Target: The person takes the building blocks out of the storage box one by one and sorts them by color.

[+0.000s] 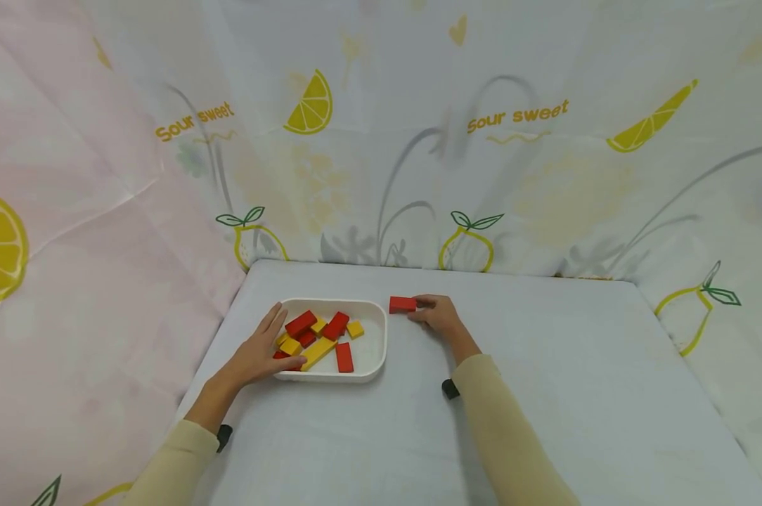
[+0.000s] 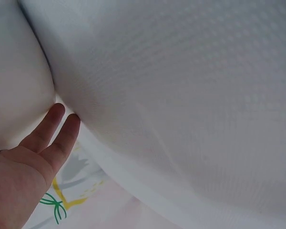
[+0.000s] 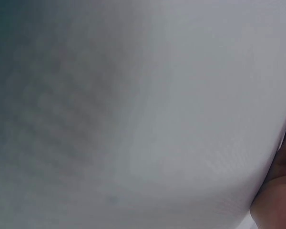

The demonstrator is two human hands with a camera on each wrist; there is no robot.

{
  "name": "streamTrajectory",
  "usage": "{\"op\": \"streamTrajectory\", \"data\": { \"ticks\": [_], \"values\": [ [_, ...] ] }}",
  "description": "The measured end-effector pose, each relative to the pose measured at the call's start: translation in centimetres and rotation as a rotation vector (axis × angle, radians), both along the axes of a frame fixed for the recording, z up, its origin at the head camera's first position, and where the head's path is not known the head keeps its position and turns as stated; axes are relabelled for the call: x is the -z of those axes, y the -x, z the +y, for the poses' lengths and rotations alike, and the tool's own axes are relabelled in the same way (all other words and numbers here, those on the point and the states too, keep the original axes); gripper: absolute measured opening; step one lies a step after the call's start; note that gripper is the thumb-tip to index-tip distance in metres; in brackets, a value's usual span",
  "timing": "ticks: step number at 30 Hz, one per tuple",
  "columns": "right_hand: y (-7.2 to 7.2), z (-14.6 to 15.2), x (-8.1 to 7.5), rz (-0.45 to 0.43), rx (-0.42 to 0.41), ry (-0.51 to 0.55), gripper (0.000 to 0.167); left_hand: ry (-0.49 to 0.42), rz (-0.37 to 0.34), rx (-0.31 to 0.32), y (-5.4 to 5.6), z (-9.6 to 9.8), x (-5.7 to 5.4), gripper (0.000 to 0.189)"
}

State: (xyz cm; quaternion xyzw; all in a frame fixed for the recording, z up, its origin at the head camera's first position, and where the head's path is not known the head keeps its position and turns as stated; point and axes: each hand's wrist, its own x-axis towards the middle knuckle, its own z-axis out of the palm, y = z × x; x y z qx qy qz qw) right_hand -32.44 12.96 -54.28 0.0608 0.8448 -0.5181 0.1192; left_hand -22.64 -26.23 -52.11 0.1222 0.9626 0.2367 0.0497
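A white tray [image 1: 371, 365] on the white-covered table holds several red and yellow blocks. My left hand [image 1: 261, 355] rests at its left end, thumb reaching over the front-left rim by a long yellow block [image 1: 318, 353]. The other fingers lie nearly straight along the tray's outer side; in the left wrist view two fingertips of the left hand [image 2: 38, 164] are low beside the white wall. To the right of the tray, my right hand [image 1: 439, 316] pinches the right end of a red block [image 1: 403, 304] between thumb and fingers. Only the edge of that hand [image 3: 279, 200] shows in the right wrist view.
The table [image 1: 545, 393] extends to the right and front of the tray. Behind it hangs a printed cloth [image 1: 381, 176] with lemons, and a pinkish cloth [image 1: 90, 316] falls along the left. Dark wrist cameras jut below both wrists.
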Motion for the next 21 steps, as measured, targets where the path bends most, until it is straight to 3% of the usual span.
{"op": "streamTrajectory", "data": {
  "ticks": [21],
  "values": [
    [-0.21, 0.09, -0.18, 0.021, -0.033, -0.006, 0.051, 0.014, 0.004, -0.003, -0.13, 0.15, -0.23, 0.111]
  ]
}}
